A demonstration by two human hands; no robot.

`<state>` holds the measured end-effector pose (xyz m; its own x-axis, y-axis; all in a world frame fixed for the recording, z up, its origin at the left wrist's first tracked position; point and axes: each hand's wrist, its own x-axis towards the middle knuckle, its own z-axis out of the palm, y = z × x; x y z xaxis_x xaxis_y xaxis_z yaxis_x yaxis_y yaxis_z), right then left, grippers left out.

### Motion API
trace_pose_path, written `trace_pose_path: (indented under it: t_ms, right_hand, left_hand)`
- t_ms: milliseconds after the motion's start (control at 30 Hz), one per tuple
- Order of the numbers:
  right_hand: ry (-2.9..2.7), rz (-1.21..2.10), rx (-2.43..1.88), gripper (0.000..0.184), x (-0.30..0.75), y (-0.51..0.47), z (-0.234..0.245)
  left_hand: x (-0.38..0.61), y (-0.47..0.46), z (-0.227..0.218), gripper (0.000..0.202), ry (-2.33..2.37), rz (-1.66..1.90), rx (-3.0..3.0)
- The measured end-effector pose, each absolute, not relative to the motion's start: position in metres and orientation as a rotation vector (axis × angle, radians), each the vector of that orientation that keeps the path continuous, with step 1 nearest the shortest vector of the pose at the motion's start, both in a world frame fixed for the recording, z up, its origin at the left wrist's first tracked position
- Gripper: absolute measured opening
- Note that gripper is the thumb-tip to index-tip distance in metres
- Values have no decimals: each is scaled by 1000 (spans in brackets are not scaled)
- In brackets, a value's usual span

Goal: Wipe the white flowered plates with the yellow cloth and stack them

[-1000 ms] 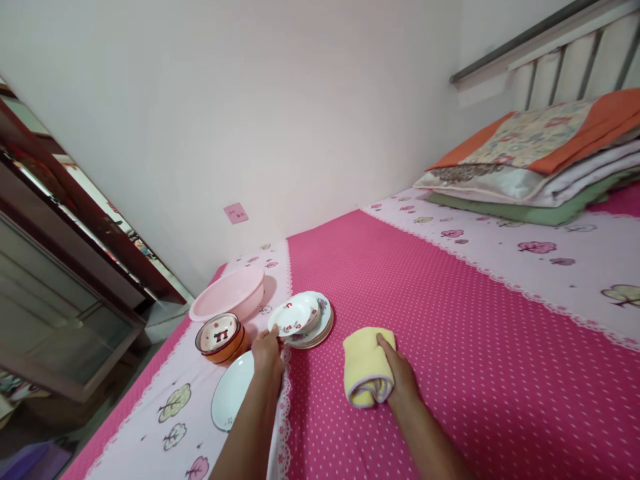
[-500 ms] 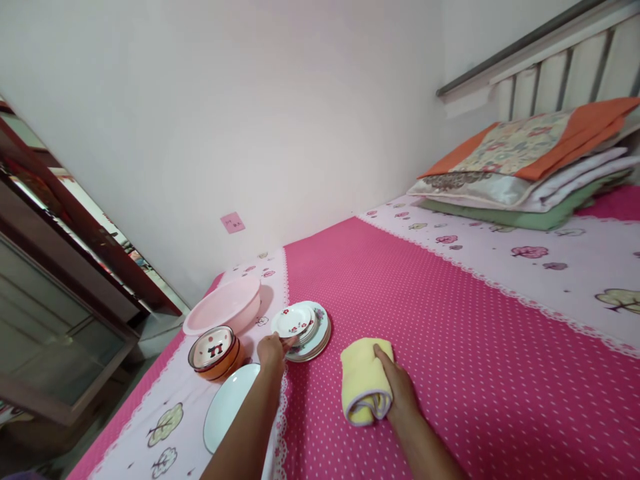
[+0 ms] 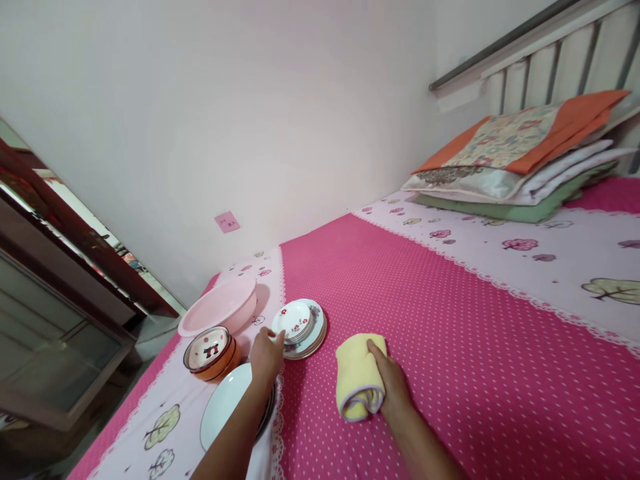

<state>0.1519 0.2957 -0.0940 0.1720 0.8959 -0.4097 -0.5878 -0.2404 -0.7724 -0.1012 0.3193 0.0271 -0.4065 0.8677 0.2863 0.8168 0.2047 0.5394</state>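
Note:
My left hand [image 3: 266, 353] is at the near left edge of a stack of small white plates [image 3: 293, 317] with red flowers. Its thumb and finger are apart, with no plate visibly gripped. Under the small plates lie larger floral plates [image 3: 317, 328]. My right hand [image 3: 393, 379] grips a folded yellow towel [image 3: 359, 373] with a pale purple edge, just right of the plates. A large white plate [image 3: 226, 400] lies partly beneath my left forearm, on top of other dishes whose rims show at the right.
Orange bowls [image 3: 213, 353] are stacked beside a pink basin [image 3: 220, 308] on the left. Everything rests on a pink dotted bedspread [image 3: 450, 347]. Folded bedding and pillows [image 3: 520, 157] are piled at the far right, against a white headboard [image 3: 545, 70]. A wall stands behind.
The top small plate, tilted and offset in my left hand before, now sits level on the stack, and the fingers have come off it. My right hand still holds the towel.

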Motion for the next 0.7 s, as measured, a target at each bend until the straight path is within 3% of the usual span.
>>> trace_pose_path:
  t_ms: [300,700]
  right_hand:
    - [-326,1507,-1107,48,152,298,-91]
    - [-311,1515,-1127,47,150,299,-88]
  left_hand:
    - [-78,325,29,25,2386,500,2164]
    - [-74,320,25,25,2456,304,2254]
